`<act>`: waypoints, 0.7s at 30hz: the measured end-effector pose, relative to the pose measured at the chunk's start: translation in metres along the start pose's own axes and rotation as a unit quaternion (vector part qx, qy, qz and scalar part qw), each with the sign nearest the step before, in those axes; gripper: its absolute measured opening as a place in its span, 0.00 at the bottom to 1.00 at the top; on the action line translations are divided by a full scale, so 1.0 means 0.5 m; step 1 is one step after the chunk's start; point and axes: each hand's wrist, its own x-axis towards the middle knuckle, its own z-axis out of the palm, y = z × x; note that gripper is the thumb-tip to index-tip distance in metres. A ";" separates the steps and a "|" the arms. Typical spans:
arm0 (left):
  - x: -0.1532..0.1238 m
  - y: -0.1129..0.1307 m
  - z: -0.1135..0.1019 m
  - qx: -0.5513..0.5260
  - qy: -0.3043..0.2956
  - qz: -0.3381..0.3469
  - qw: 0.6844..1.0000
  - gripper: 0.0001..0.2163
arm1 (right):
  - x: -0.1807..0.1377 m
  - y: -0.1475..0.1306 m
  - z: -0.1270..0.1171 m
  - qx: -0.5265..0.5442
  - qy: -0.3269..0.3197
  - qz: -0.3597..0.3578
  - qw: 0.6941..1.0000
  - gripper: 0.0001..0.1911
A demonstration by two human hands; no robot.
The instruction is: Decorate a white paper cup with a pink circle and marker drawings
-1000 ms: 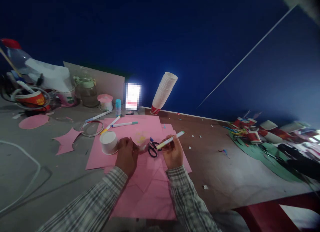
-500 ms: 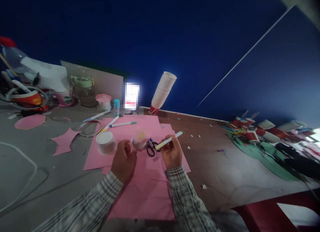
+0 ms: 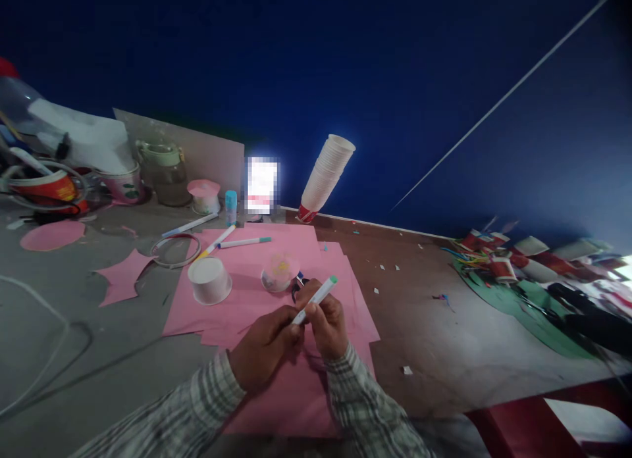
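Note:
My right hand (image 3: 330, 326) is closed around a white marker pen (image 3: 322, 293) with a green end pointing up and away. My left hand (image 3: 266, 345) meets it at the lower end, its fingers pinched there and hiding the tip. Just beyond the hands stands a small paper cup (image 3: 275, 282) topped with a pink paper disc (image 3: 280, 266) that has a yellow mark in the middle. Scissors (image 3: 297, 289) with dark handles lie beside it, partly covered by my right hand. Left of these, a plain white paper cup (image 3: 210, 281) rests upside down on pink paper sheets (image 3: 296, 405).
More markers (image 3: 244, 243) lie on the paper. A wire coil (image 3: 176, 251), pink cut-outs (image 3: 126, 277), a glue stick (image 3: 231, 208) and a jar (image 3: 164, 175) stand leftward. Behind leans a tall cup stack (image 3: 328, 175). Cups and green paper (image 3: 494, 300) lie at right.
Both hands have come together over the pink paper. The marker has moved nearer to me and tilted more steeply, and my left fingers now close on its lower end.

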 end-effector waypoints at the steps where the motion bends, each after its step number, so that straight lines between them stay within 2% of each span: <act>1: 0.000 -0.002 0.000 0.008 0.011 0.001 1.000 0.20 | -0.003 -0.003 0.006 -0.009 -0.002 -0.006 1.000 0.19; 4: -0.001 -0.007 -0.001 -0.008 0.022 0.004 1.000 0.20 | -0.007 -0.008 0.022 -0.015 -0.031 -0.015 0.999 0.21; 8: -0.004 -0.009 0.003 -0.051 -0.003 -0.048 0.998 0.23 | -0.016 -0.004 0.042 0.046 -0.046 0.006 0.998 0.23; 12: -0.001 -0.007 0.016 -0.051 0.004 -0.043 0.998 0.23 | -0.027 0.001 0.056 0.108 0.011 0.005 0.994 0.22; 18: 0.011 0.009 0.028 0.000 0.000 0.012 1.000 0.21 | -0.033 0.002 0.061 0.110 0.079 -0.006 0.991 0.23; 21: 0.013 0.018 0.030 0.019 0.001 0.018 1.000 0.20 | -0.042 0.011 0.065 0.083 0.104 0.006 0.991 0.24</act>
